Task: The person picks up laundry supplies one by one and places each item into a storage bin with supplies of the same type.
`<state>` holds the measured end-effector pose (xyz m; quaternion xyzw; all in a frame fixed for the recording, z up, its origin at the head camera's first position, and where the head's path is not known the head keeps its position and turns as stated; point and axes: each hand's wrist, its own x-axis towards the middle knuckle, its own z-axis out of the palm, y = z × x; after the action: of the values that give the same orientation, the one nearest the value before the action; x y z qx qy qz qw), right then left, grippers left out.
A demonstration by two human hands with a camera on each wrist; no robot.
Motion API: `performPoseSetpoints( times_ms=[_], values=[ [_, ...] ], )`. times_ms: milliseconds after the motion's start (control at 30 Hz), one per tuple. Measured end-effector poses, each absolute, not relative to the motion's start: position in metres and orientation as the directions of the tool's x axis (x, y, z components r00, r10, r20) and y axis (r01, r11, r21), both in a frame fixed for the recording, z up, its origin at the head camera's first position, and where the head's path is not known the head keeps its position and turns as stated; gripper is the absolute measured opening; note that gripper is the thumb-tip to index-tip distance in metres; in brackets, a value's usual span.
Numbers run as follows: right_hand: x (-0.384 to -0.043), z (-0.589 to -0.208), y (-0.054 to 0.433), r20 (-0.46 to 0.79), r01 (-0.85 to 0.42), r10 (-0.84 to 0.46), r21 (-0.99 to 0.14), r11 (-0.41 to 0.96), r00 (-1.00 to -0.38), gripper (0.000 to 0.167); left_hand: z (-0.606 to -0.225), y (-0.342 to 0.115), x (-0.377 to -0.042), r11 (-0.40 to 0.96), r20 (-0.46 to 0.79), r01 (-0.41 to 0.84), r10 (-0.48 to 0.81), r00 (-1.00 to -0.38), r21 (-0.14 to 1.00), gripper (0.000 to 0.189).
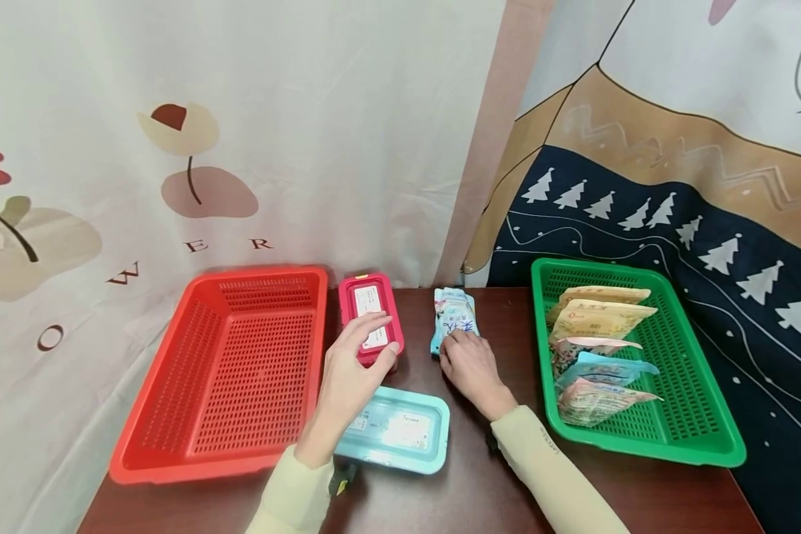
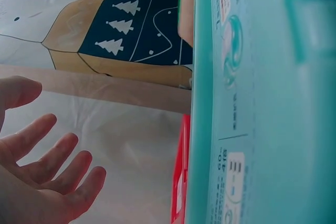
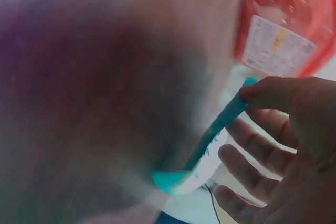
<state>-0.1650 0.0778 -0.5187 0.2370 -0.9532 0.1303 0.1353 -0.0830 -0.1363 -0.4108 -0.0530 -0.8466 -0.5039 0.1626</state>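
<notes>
My left hand (image 1: 354, 371) hovers by a pink lidded box (image 1: 348, 297) with white labels, fingers loosely bent and holding nothing. In the left wrist view, the left hand (image 2: 52, 166) has its fingers spread beside a light-blue lidded box (image 2: 268, 98). That light-blue box (image 1: 400, 434) lies flat on the table below the left hand. My right hand (image 1: 470, 367) is at the near end of a blue-and-white printed packet (image 1: 454, 308). In the right wrist view, the right hand's thumb and fingers hold the packet's teal edge (image 3: 226, 116).
A red plastic basket (image 1: 322, 297) stands on the left, with nothing in it. On the right, a green basket (image 1: 714, 415) holds several upright pouches (image 1: 601, 322) in a row. A printed curtain (image 1: 374, 148) hangs behind the brown table (image 1: 414, 504).
</notes>
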Motion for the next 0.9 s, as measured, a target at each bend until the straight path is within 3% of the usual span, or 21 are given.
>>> performPoseSetpoints(
  times_ms=[333,567,700,800,900],
  values=[
    [-0.157,-0.473,0.096,0.293,-0.428,-0.341,-0.326,0.843,-0.893,0.012,-0.409,-0.132,-0.088,0.582,0.293,0.238,0.001,-0.956,0.777,0.046],
    [-0.152,-0.441,0.106,0.355,-0.413,-0.29,-0.347,0.842,-0.889,0.008,-0.39,-0.119,-0.108,0.777,0.19,0.305,0.24,-0.952,0.551,0.071],
    [-0.153,-0.432,0.108,0.385,-0.425,-0.286,-0.348,0.835,-0.877,0.008,-0.385,-0.112,-0.125,0.843,0.122,0.32,0.297,-0.947,0.433,0.082],
    [-0.155,-0.429,0.109,0.422,-0.443,-0.283,-0.352,0.825,-0.861,0.008,-0.385,-0.105,-0.14,0.847,0.097,0.327,0.316,-0.944,0.42,0.085],
    [-0.156,-0.428,0.108,0.449,-0.454,-0.274,-0.365,0.813,-0.85,0.007,-0.39,-0.098,-0.155,0.811,0.087,0.338,0.34,-0.937,0.477,0.079]
  ],
)
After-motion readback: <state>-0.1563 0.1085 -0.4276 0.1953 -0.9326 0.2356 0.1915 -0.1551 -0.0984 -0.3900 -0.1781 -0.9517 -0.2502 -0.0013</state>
